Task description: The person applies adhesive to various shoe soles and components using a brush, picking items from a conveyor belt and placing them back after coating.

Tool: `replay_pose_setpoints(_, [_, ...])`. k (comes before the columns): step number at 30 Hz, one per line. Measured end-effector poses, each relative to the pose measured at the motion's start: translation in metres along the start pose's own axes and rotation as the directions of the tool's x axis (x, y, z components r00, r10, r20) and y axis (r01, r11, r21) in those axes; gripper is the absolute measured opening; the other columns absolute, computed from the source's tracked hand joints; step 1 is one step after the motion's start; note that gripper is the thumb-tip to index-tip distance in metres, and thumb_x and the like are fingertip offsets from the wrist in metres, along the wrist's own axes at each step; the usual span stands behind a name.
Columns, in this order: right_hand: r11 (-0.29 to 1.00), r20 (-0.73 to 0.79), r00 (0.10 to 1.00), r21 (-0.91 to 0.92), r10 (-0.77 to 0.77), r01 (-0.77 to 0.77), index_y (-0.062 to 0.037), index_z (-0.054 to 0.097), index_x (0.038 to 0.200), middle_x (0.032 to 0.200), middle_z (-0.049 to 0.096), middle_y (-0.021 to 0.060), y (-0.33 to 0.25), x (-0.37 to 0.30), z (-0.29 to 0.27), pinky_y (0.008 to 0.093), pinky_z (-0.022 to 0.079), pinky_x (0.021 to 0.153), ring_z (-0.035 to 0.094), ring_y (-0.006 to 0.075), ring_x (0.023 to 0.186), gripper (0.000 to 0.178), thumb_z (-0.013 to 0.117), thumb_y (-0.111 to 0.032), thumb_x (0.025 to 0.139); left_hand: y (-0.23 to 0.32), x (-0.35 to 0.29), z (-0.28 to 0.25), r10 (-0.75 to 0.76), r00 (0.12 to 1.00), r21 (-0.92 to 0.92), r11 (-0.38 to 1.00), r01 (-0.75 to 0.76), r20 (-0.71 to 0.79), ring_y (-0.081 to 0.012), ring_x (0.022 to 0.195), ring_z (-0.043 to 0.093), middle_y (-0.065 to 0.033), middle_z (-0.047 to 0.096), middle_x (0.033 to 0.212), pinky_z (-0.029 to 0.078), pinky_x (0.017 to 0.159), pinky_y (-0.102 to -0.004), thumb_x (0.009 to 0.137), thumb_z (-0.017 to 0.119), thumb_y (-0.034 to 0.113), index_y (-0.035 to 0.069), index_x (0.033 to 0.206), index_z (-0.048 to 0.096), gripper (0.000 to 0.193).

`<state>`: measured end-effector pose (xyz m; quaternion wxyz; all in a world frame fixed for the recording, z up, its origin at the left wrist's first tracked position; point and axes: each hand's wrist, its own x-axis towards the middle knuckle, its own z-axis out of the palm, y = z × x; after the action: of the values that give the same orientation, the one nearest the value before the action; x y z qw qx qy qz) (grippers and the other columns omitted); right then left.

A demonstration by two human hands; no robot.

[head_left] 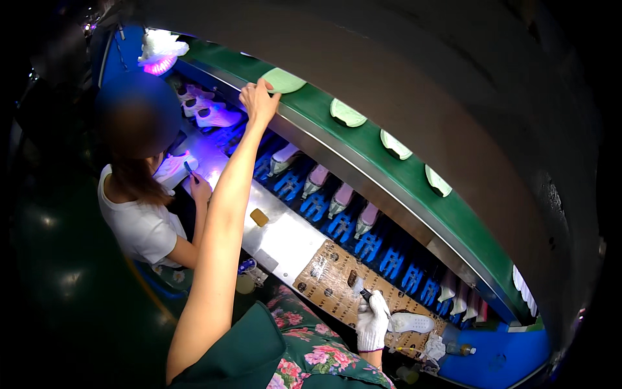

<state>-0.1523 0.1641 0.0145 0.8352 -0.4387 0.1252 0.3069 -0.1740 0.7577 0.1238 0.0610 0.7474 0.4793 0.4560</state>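
My bare left hand is stretched up to the green conveyor belt, its fingers closed on the edge of a pale green shoe sole. Low in the view, my right hand wears a white knit glove and grips a brush with a dark handle and pale bristles, held over a cardboard sheet. Just right of the glove, a white shoe piece dotted with small holes lies on the cardboard.
More pale green soles lie along the green belt. Below it, shoes stand on a row of blue holders. At left a co-worker handles a shoe under violet light. A yellow block and a bottle lie nearby.
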Motion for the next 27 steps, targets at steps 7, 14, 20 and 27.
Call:
replay_pose_setpoints(7, [0.999, 0.037, 0.999, -0.043, 0.014, -0.013, 0.0034, 0.065, 0.113, 0.098, 0.069, 0.0115, -0.004, -0.007, 0.010, 0.0274, 0.052, 0.065, 0.064, 0.0176, 0.076, 0.026, 0.068, -0.001, 0.087, 0.010, -0.062, -0.036, 0.090, 0.970, -0.479, 0.857, -0.190, -0.224, -0.0322, 0.094, 0.058, -0.0159, 0.056, 0.099, 0.048, 0.083, -0.0399, 0.081, 0.066, -0.002, 0.004, 0.110, 0.063, 0.030])
replay_pose_setpoints(14, [0.990, 0.126, 0.990, -0.131, 0.063, -0.047, 0.0042, 0.065, 0.112, 0.097, 0.070, 0.0121, -0.004, -0.009, 0.004, 0.0279, 0.051, 0.064, 0.064, 0.0180, 0.074, 0.027, 0.070, -0.001, 0.086, -0.010, -0.015, -0.035, 0.272, 0.962, -0.049, 0.961, -0.271, 0.016, -0.0351, 0.103, 0.059, -0.0122, 0.059, 0.108, 0.051, 0.084, -0.0443, 0.083, 0.066, 0.002, 0.003, 0.105, 0.065, 0.022])
replay_pose_setpoints(20, [0.992, 0.090, 0.995, -0.123, 0.050, -0.039, 0.0034, 0.065, 0.112, 0.098, 0.070, 0.0122, -0.008, -0.018, -0.013, 0.0286, 0.052, 0.066, 0.067, 0.0198, 0.079, 0.027, 0.070, 0.000, 0.086, 0.008, -0.045, -0.045, 0.226, 0.974, -0.513, 0.834, -0.202, -0.014, -0.0309, 0.090, 0.064, -0.0138, 0.054, 0.113, 0.054, 0.074, -0.0379, 0.083, 0.064, -0.001, 0.000, 0.101, 0.059, 0.018])
replay_pose_setpoints(27, [0.996, 0.084, 0.995, -0.076, 0.056, -0.050, 0.0034, 0.066, 0.113, 0.096, 0.069, 0.0103, -0.022, -0.012, -0.040, 0.0272, 0.052, 0.065, 0.065, 0.0173, 0.075, 0.028, 0.070, -0.001, 0.086, 0.036, -0.165, -0.169, 0.154, 0.987, -0.807, 0.575, -0.134, -0.054, -0.0154, 0.102, 0.052, -0.0107, 0.052, 0.117, 0.045, 0.091, -0.0287, 0.089, 0.067, 0.009, 0.003, 0.104, 0.047, 0.026])
